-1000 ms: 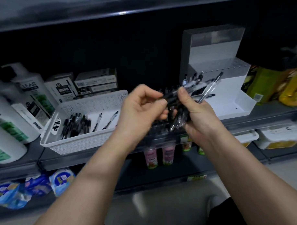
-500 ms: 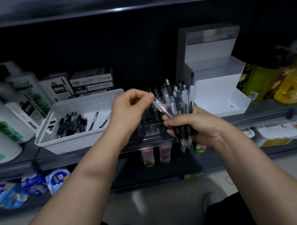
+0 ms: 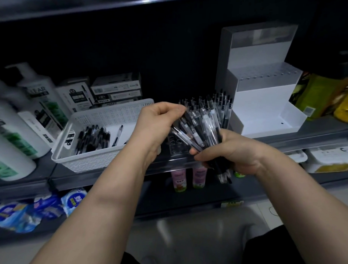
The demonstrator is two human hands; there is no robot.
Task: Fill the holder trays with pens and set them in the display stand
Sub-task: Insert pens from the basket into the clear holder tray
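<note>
Pens (image 3: 206,123), light, stiff and likely slippery, fan from the right hand (image 3: 234,151), grip closed round their lower barrels above the holder tray (image 3: 176,146). Left hand (image 3: 158,121) pinches one near its upper end

My right hand (image 3: 237,153) grips a fanned bunch of clear, black-topped pens (image 3: 207,123) upright above the clear holder tray (image 3: 176,146) at the front edge of the shelf (image 3: 323,135), my left hand (image 3: 159,121) pinching one, with the white stepped display stand (image 3: 264,107) just right of them.
</note>
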